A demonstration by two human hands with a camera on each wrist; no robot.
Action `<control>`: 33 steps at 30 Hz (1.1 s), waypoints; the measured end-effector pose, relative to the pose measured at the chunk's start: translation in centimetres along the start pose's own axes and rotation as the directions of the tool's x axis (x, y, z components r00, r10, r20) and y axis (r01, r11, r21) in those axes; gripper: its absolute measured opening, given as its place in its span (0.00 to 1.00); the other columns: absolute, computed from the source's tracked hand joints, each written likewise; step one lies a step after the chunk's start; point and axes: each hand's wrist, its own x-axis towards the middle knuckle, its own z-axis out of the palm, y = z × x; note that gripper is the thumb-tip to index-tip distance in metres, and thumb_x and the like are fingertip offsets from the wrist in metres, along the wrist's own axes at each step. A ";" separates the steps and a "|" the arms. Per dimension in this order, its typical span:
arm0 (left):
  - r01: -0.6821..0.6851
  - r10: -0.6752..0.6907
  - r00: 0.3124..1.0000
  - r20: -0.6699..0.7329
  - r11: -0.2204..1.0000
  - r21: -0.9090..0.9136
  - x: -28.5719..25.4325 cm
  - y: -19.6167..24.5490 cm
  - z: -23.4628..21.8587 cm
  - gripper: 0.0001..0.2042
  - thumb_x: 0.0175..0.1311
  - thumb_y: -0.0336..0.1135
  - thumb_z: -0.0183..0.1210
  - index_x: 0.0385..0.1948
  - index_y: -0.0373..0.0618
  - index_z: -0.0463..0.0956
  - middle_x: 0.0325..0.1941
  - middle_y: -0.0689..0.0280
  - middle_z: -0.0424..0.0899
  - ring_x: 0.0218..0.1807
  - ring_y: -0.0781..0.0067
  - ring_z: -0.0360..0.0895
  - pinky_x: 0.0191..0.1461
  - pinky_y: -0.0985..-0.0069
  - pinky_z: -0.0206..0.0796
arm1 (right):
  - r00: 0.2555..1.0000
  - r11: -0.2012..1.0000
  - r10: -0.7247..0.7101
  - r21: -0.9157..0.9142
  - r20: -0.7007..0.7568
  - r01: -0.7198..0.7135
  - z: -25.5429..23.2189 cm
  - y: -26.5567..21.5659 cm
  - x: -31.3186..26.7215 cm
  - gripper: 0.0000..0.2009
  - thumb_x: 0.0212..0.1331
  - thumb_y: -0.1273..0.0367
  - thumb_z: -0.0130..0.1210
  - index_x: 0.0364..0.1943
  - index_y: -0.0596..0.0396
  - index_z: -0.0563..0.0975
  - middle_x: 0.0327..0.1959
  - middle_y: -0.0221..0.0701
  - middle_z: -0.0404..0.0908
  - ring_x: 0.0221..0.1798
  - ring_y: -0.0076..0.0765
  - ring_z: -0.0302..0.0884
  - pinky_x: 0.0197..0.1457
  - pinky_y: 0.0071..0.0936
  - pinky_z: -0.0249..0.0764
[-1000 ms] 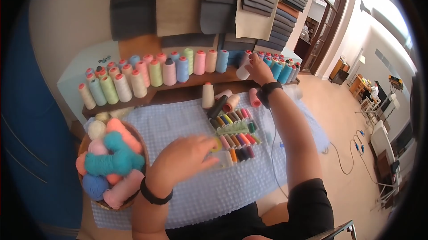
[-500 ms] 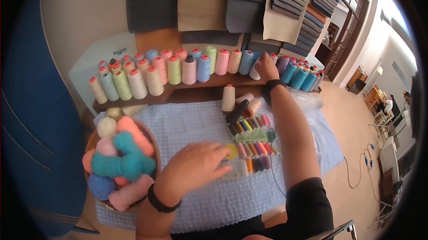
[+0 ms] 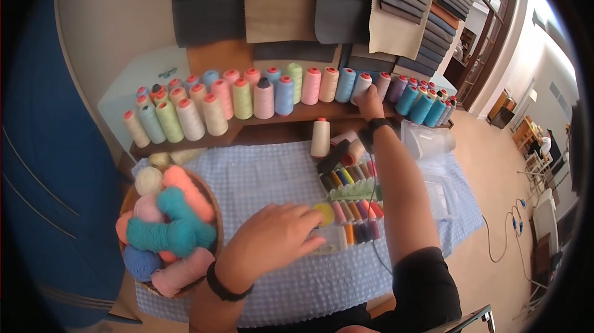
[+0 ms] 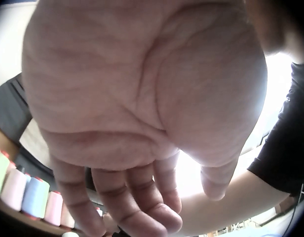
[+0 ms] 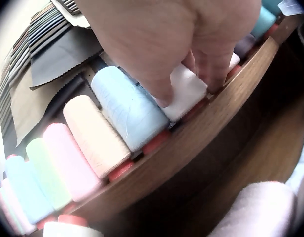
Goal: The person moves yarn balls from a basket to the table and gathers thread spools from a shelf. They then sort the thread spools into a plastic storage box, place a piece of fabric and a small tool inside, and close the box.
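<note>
Cone placing: we appear to be standing the white cone [image 3: 360, 87] in line; the next move likely calls for easing our pinch without tipping it.
White cone: on the wooden shelf [image 5: 164, 160], just beside a blue cone [image 3: 345, 85].
Right hand [image 3: 371, 105]: stretched forward, thumb and fingers pinching the white cone.
Left hand [image 3: 266, 240]: palm-down above the checked cloth [image 3: 297, 283], fingers loosely bent, holding nothing.

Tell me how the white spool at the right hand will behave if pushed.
The white spool would probably tip if shoved near its top, being upright and taller than wide. Its round sides suggest rolling once down.
</note>
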 end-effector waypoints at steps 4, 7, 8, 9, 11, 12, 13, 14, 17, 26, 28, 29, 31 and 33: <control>-0.016 0.016 1.000 -0.003 1.000 0.006 0.0 -0.2 0.2 0.14 0.69 0.43 0.68 0.47 0.44 0.81 0.43 0.61 0.87 0.47 0.53 0.84 0.52 0.58 0.75 | 1.000 1.000 0.025 -0.006 -0.012 -0.025 0.3 0.1 -0.2 0.31 0.57 0.64 0.72 0.61 0.64 0.72 0.55 0.57 0.85 0.62 0.65 0.82 0.65 0.48 0.78; -0.015 0.015 1.000 0.004 1.000 0.008 0.0 -0.1 0.2 0.14 0.69 0.43 0.68 0.48 0.45 0.82 0.44 0.62 0.87 0.47 0.54 0.84 0.52 0.58 0.75 | 0.999 0.998 0.043 -0.047 0.021 -0.042 0.2 0.2 -0.1 0.30 0.57 0.63 0.72 0.60 0.65 0.73 0.55 0.56 0.85 0.62 0.63 0.83 0.65 0.47 0.78; -0.012 0.012 1.000 0.009 1.000 0.010 0.0 0.0 0.1 0.14 0.69 0.43 0.68 0.48 0.45 0.82 0.44 0.62 0.87 0.47 0.54 0.85 0.52 0.58 0.75 | 0.999 0.997 0.040 -0.064 0.035 -0.038 0.1 0.3 0.0 0.30 0.58 0.63 0.72 0.60 0.65 0.73 0.55 0.55 0.85 0.62 0.63 0.83 0.65 0.47 0.78; -0.022 0.022 1.000 0.002 1.000 0.009 0.0 0.0 0.2 0.14 0.69 0.43 0.68 0.48 0.45 0.82 0.44 0.62 0.87 0.48 0.54 0.85 0.52 0.58 0.75 | 0.998 0.996 0.039 -0.080 0.049 -0.035 0.0 0.6 0.1 0.30 0.58 0.63 0.72 0.59 0.65 0.73 0.55 0.55 0.85 0.62 0.62 0.83 0.65 0.46 0.78; -0.040 0.040 0.999 -0.013 0.999 0.008 0.0 -0.1 0.4 0.14 0.69 0.43 0.68 0.48 0.45 0.82 0.44 0.62 0.87 0.48 0.54 0.85 0.52 0.58 0.75 | 0.993 1.000 -0.012 -0.021 0.118 0.015 -0.2 1.3 0.6 0.32 0.59 0.62 0.72 0.63 0.65 0.72 0.55 0.55 0.85 0.61 0.61 0.84 0.65 0.46 0.78; -0.033 0.033 0.999 -0.011 0.999 0.002 -0.1 0.0 0.4 0.14 0.69 0.43 0.68 0.48 0.45 0.82 0.44 0.62 0.87 0.48 0.54 0.85 0.53 0.58 0.75 | 0.987 0.999 -0.033 0.005 0.156 0.033 -0.3 1.7 0.3 0.33 0.59 0.62 0.72 0.64 0.65 0.72 0.55 0.54 0.85 0.61 0.61 0.84 0.65 0.45 0.78; -0.033 0.033 0.999 -0.008 0.999 -0.004 -0.2 0.3 0.2 0.14 0.69 0.44 0.68 0.48 0.45 0.82 0.44 0.62 0.87 0.48 0.54 0.85 0.53 0.58 0.74 | 0.991 0.999 -0.043 0.012 0.128 0.042 -0.3 1.9 -0.2 0.32 0.59 0.62 0.71 0.64 0.65 0.72 0.55 0.55 0.85 0.61 0.62 0.84 0.65 0.46 0.78; -0.039 0.039 0.999 -0.011 0.999 -0.008 -0.1 0.5 0.1 0.14 0.69 0.44 0.68 0.48 0.45 0.82 0.44 0.62 0.87 0.48 0.54 0.85 0.53 0.59 0.74 | 0.994 0.998 -0.057 0.015 0.095 0.056 -0.4 2.1 -0.4 0.32 0.59 0.62 0.71 0.63 0.65 0.72 0.55 0.56 0.85 0.60 0.63 0.84 0.65 0.46 0.78; -0.058 0.057 0.998 -0.037 0.997 -0.042 -0.3 0.8 -0.2 0.14 0.69 0.44 0.69 0.47 0.46 0.82 0.44 0.61 0.87 0.46 0.54 0.84 0.52 0.59 0.74 | 0.993 0.994 -0.109 -0.012 -0.045 0.108 -3.1 1.7 -1.1 0.31 0.61 0.61 0.69 0.64 0.64 0.72 0.54 0.57 0.84 0.60 0.63 0.83 0.66 0.46 0.78; -0.092 0.091 0.996 -0.025 0.995 -0.040 0.3 0.1 1.2 0.14 0.67 0.44 0.69 0.45 0.44 0.82 0.37 0.62 0.88 0.42 0.54 0.86 0.50 0.58 0.73 | 0.957 0.916 -0.010 -0.381 0.289 0.125 -13.3 1.2 -8.5 0.22 0.66 0.60 0.64 0.61 0.53 0.78 0.51 0.51 0.89 0.56 0.62 0.86 0.61 0.50 0.80; -0.075 0.075 0.997 -0.007 0.997 -0.015 0.6 -0.3 1.9 0.15 0.67 0.44 0.69 0.45 0.44 0.82 0.36 0.61 0.87 0.42 0.54 0.86 0.50 0.58 0.73 | 0.940 0.890 0.017 -0.434 0.341 0.142 -13.7 0.1 -10.8 0.19 0.67 0.63 0.60 0.60 0.54 0.79 0.49 0.50 0.88 0.57 0.59 0.86 0.62 0.50 0.81; -0.066 0.066 0.998 0.000 0.998 -0.001 0.6 -0.4 2.2 0.15 0.67 0.44 0.69 0.45 0.43 0.82 0.36 0.61 0.87 0.41 0.54 0.86 0.49 0.58 0.73 | 0.940 0.889 -0.009 -0.427 0.341 0.164 -13.0 0.8 -11.4 0.19 0.67 0.64 0.59 0.59 0.54 0.79 0.49 0.50 0.88 0.57 0.59 0.86 0.62 0.50 0.81; -0.083 0.083 0.997 -0.005 0.996 0.016 0.6 -0.2 2.7 0.15 0.67 0.44 0.69 0.45 0.43 0.81 0.36 0.61 0.87 0.41 0.54 0.86 0.49 0.58 0.73 | 0.926 0.826 0.003 -0.522 0.379 0.211 -12.0 1.8 -12.2 0.16 0.68 0.65 0.54 0.56 0.55 0.79 0.53 0.48 0.86 0.56 0.58 0.87 0.62 0.51 0.82; -0.088 0.088 0.996 -0.004 0.996 0.013 0.5 0.6 2.7 0.15 0.67 0.44 0.69 0.45 0.43 0.82 0.36 0.61 0.87 0.42 0.54 0.86 0.49 0.58 0.73 | 0.937 0.778 0.048 -0.601 0.347 0.183 -11.2 2.4 -12.7 0.16 0.69 0.64 0.52 0.56 0.55 0.79 0.55 0.48 0.85 0.56 0.58 0.87 0.59 0.52 0.84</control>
